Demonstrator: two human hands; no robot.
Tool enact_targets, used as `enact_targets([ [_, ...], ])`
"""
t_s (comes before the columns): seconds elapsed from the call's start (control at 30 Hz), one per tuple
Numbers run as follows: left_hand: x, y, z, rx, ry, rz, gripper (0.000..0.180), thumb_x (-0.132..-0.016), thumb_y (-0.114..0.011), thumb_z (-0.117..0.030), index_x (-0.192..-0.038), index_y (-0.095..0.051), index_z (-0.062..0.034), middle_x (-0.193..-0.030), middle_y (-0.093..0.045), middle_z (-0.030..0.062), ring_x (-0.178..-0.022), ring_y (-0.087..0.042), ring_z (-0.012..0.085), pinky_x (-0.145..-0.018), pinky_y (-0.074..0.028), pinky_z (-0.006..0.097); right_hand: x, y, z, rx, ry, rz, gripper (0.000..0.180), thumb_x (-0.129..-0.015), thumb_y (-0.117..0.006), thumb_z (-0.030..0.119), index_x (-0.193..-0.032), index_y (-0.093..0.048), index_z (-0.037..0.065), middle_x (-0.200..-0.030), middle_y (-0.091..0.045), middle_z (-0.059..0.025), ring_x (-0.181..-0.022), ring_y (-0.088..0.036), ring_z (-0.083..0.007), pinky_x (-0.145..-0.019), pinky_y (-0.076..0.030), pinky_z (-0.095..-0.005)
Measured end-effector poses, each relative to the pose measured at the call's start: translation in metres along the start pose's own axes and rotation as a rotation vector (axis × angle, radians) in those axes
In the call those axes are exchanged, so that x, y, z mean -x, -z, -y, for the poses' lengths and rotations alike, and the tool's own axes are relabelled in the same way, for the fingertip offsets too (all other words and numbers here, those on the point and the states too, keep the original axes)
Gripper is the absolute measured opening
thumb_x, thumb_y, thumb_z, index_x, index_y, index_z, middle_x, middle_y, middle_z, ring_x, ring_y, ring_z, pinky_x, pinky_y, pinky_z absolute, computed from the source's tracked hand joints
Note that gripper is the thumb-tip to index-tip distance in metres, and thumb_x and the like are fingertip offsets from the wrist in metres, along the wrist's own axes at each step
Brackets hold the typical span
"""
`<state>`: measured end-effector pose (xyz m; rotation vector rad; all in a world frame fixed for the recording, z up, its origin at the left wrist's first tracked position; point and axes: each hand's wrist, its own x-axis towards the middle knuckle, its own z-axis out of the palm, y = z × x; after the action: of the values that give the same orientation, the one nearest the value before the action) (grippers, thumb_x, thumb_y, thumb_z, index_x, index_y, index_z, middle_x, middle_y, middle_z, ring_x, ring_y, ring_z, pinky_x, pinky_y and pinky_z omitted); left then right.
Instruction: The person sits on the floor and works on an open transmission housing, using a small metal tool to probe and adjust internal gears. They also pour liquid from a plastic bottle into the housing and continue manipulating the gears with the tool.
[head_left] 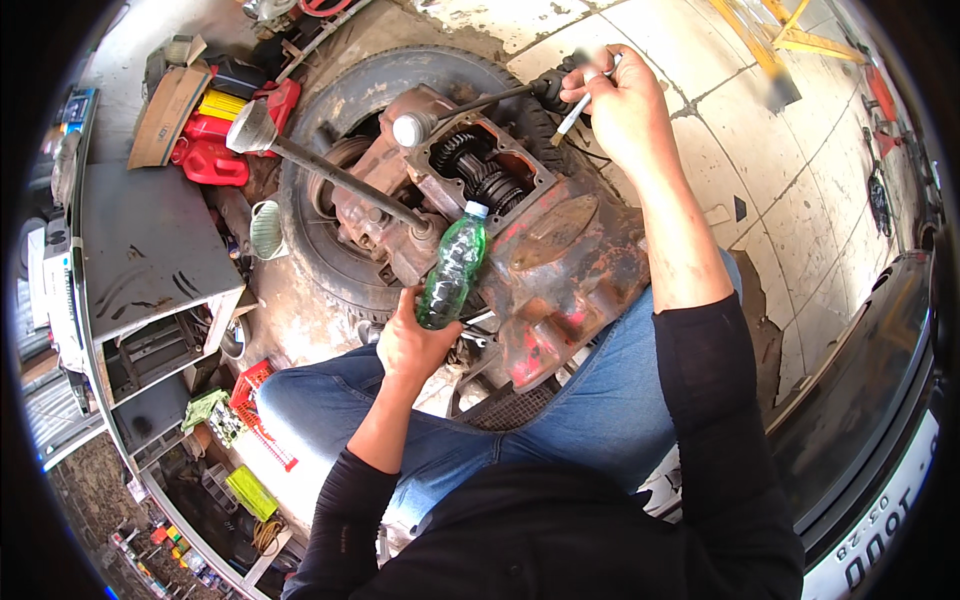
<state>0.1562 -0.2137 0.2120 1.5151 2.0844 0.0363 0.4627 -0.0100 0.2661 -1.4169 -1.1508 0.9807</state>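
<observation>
My left hand (415,340) is wrapped round the lower part of a green plastic bottle (455,265) with a pale cap. The bottle tilts over the near edge of an opened gearbox (570,240), whose gears (480,170) show inside the rusty housing. Up to the right, beyond the housing, my right hand (625,105) grips a thin brush with a white handle (573,118), its tip pointing down and to the left. A long metal lever (345,180) slants across the left side of the gearbox.
The gearbox rests on a large tyre (305,235). A grey cabinet (150,240), red jugs (212,160) and a red plastic basket (250,395) stand to the left. A wrench (475,338) lies near my left hand. Yellow metal legs (755,45) and a dark vehicle bumper (860,400) are to the right.
</observation>
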Motion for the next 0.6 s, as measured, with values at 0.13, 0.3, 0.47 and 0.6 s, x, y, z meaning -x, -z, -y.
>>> enact_targets([
  [0.13, 0.002, 0.008, -0.004, -0.009, -0.035, -0.033, 0.072, -0.067, -0.087, -0.037, -0.129, -0.061, -0.0115, -0.104, -0.076, 0.0202, -0.096, -0.075, 0.0392, -0.085, -0.059, 0.046, 0.0, 0.0, 0.003, 0.004, -0.011, -0.004, 0.005, -0.106, -0.048, 0.005, -0.103, -0.052, 0.005, -0.094, -0.075, -0.0102, -0.083, -0.074, -0.0159, -0.077, -0.056, -0.0327],
  [0.3, 0.002, 0.023, -0.008, -0.043, -0.085, -0.061, 0.069, -0.067, -0.087, -0.034, -0.126, -0.062, -0.0093, -0.106, -0.076, 0.0202, -0.098, -0.074, 0.0389, -0.087, -0.058, 0.046, 0.0, 0.002, 0.004, 0.0, -0.018, 0.003, 0.004, -0.107, -0.048, 0.006, -0.105, -0.052, 0.005, -0.095, -0.075, -0.0103, -0.084, -0.073, -0.0156, -0.076, -0.057, -0.033],
  [0.47, 0.0, 0.034, -0.01, -0.01, -0.086, -0.039, 0.069, -0.067, -0.085, -0.03, -0.129, -0.062, -0.0081, -0.106, -0.075, 0.0207, -0.098, -0.074, 0.0389, -0.087, -0.058, 0.046, 0.002, 0.002, 0.01, 0.049, -0.025, -0.003, 0.005, -0.107, -0.048, 0.007, -0.106, -0.052, 0.004, -0.096, -0.076, -0.011, -0.084, -0.074, -0.016, -0.076, -0.057, -0.0331],
  [0.6, 0.002, 0.039, -0.01, -0.015, -0.067, -0.028, 0.069, -0.067, -0.086, -0.028, -0.129, -0.063, -0.0087, -0.105, -0.074, 0.0209, -0.097, -0.074, 0.0372, -0.086, -0.057, 0.044, 0.0, 0.004, 0.007, 0.039, -0.005, -0.009, 0.006, -0.107, -0.048, 0.007, -0.105, -0.052, 0.004, -0.096, -0.077, -0.0114, -0.084, -0.074, -0.0164, -0.076, -0.057, -0.0332],
])
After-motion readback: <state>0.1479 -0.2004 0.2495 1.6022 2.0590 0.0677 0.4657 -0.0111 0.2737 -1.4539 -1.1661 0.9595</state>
